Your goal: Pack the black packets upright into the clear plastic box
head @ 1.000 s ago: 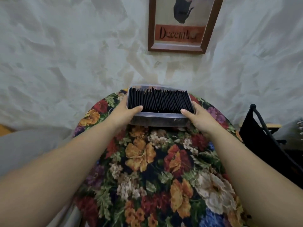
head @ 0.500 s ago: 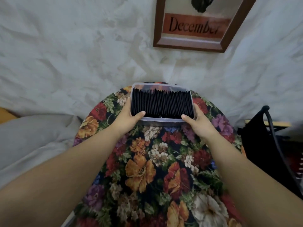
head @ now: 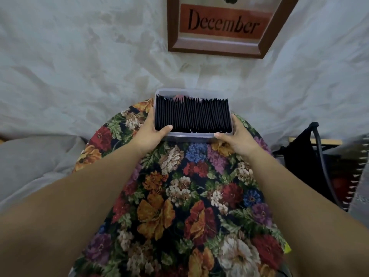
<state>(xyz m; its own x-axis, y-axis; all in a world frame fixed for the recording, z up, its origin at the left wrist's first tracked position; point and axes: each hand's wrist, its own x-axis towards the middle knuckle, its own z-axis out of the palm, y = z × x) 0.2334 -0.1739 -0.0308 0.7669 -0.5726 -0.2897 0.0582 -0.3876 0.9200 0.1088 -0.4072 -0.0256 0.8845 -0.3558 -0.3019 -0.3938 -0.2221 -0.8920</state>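
Observation:
The clear plastic box [head: 191, 135] sits at the far edge of the round floral table [head: 179, 196]. Several black packets [head: 191, 115] stand upright in it in a tight row, filling it from side to side. My left hand [head: 148, 134] grips the box's left end, thumb over the near rim. At the right end my right hand [head: 236, 139] grips it the same way. A small gap shows at the box's far side behind the packets.
A framed picture reading "December" [head: 223, 27] leans on the white sheet behind the table. A black bag with a strap [head: 313, 156] stands to the right. Grey cloth [head: 36, 162] lies to the left.
Both hands have kept their grip on the box and pushed it away toward the table's far edge. The view has tilted down and drawn closer.

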